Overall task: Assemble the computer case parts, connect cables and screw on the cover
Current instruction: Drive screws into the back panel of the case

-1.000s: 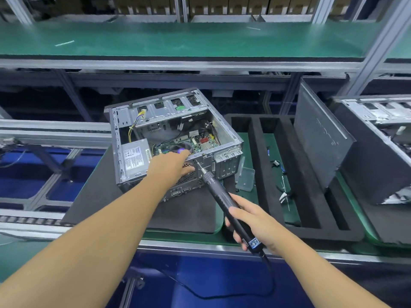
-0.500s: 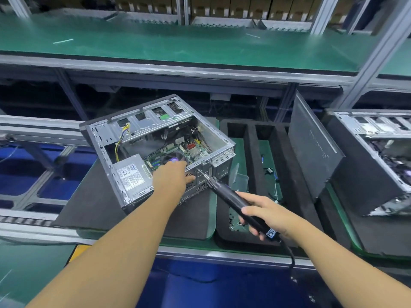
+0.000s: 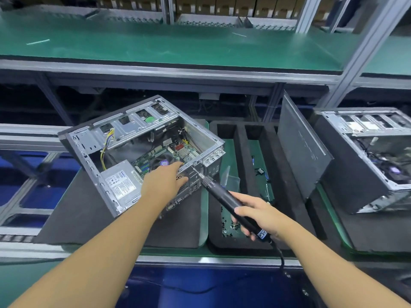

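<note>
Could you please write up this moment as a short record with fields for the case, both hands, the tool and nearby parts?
case: computer case, cover off, open side up on a dark foam mat
left: left hand rests on the case's near rim, fingers extended
right: right hand grips the electric screwdriver
tool tip: at the case's near rim, beside the left hand
cover: grey panel standing on edge at the foam tray
screws: small loose screws in the tray's near compartment
neighbour: second open case at far right
</note>
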Demonstrator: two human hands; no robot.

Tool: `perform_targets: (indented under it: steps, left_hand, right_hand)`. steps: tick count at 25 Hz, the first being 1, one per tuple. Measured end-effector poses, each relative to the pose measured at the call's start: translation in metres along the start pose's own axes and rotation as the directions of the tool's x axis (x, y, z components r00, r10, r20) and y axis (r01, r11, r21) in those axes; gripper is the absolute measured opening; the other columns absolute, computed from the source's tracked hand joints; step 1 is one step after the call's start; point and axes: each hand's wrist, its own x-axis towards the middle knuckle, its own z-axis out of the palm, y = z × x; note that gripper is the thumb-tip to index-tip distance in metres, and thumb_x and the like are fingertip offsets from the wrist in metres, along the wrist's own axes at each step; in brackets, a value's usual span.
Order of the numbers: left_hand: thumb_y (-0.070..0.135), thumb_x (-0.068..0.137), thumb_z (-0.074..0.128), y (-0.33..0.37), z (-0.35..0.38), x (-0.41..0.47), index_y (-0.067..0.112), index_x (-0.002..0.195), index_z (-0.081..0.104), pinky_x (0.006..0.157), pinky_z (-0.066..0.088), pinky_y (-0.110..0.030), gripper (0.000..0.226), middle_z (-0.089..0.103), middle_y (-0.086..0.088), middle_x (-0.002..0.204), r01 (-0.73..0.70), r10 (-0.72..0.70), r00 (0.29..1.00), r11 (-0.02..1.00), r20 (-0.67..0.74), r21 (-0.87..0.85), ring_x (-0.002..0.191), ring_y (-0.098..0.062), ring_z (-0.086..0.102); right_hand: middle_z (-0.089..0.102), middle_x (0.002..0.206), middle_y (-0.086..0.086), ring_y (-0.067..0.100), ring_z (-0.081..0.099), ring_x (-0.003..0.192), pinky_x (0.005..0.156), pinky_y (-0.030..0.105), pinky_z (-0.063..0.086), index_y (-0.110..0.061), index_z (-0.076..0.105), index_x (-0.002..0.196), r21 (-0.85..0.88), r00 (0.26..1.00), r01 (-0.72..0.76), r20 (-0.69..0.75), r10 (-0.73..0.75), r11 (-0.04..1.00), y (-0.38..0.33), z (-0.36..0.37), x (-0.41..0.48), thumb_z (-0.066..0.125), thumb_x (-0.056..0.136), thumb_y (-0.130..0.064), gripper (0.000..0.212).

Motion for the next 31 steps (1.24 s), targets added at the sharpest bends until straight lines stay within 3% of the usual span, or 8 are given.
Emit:
perform_targets:
  steps: [5,9,14,18,20,24,28,31]
  left_hand:
    - [0.068,0.089,0.049,-0.01,0.0,0.004,0.041,0.137,0.045,0.071,0.049,-0.033,0.055,0.068,0.002,0.115,0.045,-0.043,0.999,0.995,0.029,-0.084,0.099,-0.027,0.065]
    - [0.061,0.094,0.046,-0.016,-0.012,0.006,0.045,0.137,0.039,0.062,0.047,-0.031,0.047,0.065,0.007,0.098,-0.103,0.114,0.987,0.99,0.111,-0.098,0.074,-0.018,0.058]
    - [0.054,0.096,0.04,-0.012,-0.008,0.009,0.039,0.129,0.049,0.06,0.048,-0.031,0.037,0.055,0.008,0.079,-0.096,0.096,0.994,0.995,0.042,-0.006,0.067,-0.02,0.055]
    - [0.045,0.098,0.038,-0.011,-0.003,0.012,0.042,0.139,0.042,0.052,0.047,-0.028,0.041,0.058,0.009,0.071,-0.146,0.147,0.986,0.989,0.074,-0.022,0.06,-0.014,0.057]
    - [0.045,0.098,0.039,-0.012,-0.002,0.013,0.042,0.138,0.044,0.05,0.043,-0.026,0.04,0.059,0.01,0.07,-0.15,0.151,0.987,0.988,0.052,-0.026,0.059,-0.012,0.056]
    - [0.045,0.097,0.04,-0.012,-0.001,0.011,0.041,0.136,0.047,0.056,0.051,-0.03,0.039,0.061,0.008,0.07,-0.147,0.148,0.988,0.989,0.04,-0.028,0.06,-0.016,0.058]
    - [0.05,0.096,0.043,-0.011,-0.004,0.009,0.04,0.128,0.054,0.053,0.044,-0.027,0.035,0.052,0.012,0.064,-0.119,0.119,0.993,0.993,-0.014,-0.025,0.059,-0.017,0.054]
    - [0.053,0.097,0.042,-0.005,-0.004,0.008,0.036,0.119,0.058,0.054,0.041,-0.028,0.033,0.06,0.006,0.07,-0.085,0.086,0.995,0.996,-0.042,0.027,0.063,-0.023,0.056]
  right_hand:
    - [0.07,0.089,0.006,0.025,0.06,0.063,0.05,0.031,0.05,-0.044,0.047,0.146,0.004,0.999,-0.021,0.036,0.021,1.0,0.005,-0.008,0.006,0.059,0.089,-0.031,0.06]
    - [0.07,0.088,0.006,0.025,0.058,0.061,0.051,0.032,0.049,-0.043,0.049,0.145,0.019,0.999,-0.023,0.048,0.022,1.0,0.001,-0.005,0.009,0.059,0.088,-0.03,0.059]
    - [0.068,0.086,0.005,0.023,0.057,0.06,0.049,0.031,0.049,-0.044,0.05,0.143,0.009,0.997,-0.028,0.072,0.027,1.0,0.004,-0.002,0.008,0.056,0.091,-0.028,0.056]
    - [0.067,0.086,0.005,0.023,0.056,0.059,0.049,0.03,0.049,-0.047,0.052,0.141,0.044,0.996,-0.024,0.083,0.02,0.999,0.007,-0.001,0.007,0.056,0.091,-0.027,0.054]
    - [0.068,0.087,0.006,0.023,0.056,0.059,0.049,0.03,0.048,-0.046,0.052,0.141,0.066,0.997,-0.025,0.075,0.02,0.998,0.008,-0.002,0.007,0.057,0.09,-0.027,0.054]
    - [0.069,0.089,0.006,0.023,0.057,0.06,0.05,0.031,0.049,-0.045,0.051,0.142,0.058,0.997,-0.024,0.074,0.019,0.998,0.011,-0.004,0.006,0.057,0.09,-0.028,0.056]
    - [0.068,0.088,0.006,0.023,0.057,0.06,0.05,0.031,0.049,-0.046,0.051,0.142,0.054,0.997,-0.024,0.074,0.02,0.998,0.012,-0.003,0.005,0.057,0.09,-0.029,0.056]
    - [0.068,0.088,0.006,0.023,0.056,0.06,0.05,0.031,0.049,-0.049,0.054,0.138,0.056,0.997,-0.02,0.08,0.016,0.998,0.012,0.0,0.005,0.056,0.09,-0.028,0.053]
